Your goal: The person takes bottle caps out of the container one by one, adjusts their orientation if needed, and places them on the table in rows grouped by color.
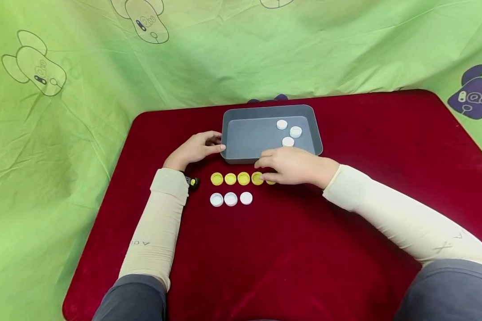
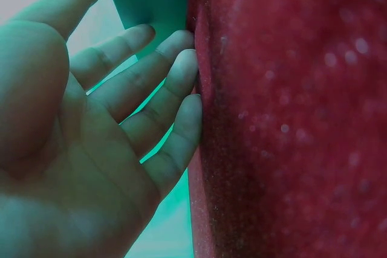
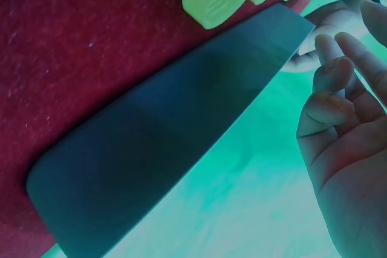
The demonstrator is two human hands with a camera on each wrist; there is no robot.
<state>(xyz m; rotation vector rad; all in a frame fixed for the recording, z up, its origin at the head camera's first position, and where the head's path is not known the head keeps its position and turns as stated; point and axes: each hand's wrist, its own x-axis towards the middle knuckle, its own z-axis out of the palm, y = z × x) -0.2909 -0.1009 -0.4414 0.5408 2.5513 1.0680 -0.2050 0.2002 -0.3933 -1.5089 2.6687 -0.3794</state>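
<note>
At the left end of a grey tray point(image 1: 241, 160), my left hand point(image 1: 196, 148) has its thumb at the rim. Its fingers are relaxed in the left wrist view, fingertips by the red cloth. My right hand point(image 1: 293, 166) hovers over the right end of a row of yellow bottle caps point(image 1: 243, 179), partly hiding the last one. The right wrist view shows that hand's fingers loosely bent with nothing between them, beside the tray's dark wall point(image 3: 157, 125). Three white bottle caps point(image 1: 230, 199) form a row nearer to me. Another three white caps point(image 1: 295, 132) lie inside the tray's right half.
A red cloth point(image 1: 273, 258) covers the table, which has rounded corners. Green printed fabric point(image 1: 241, 53) hangs behind it and along the left. A small black device point(image 1: 192, 182) is at my left wrist, left of the yellow row.
</note>
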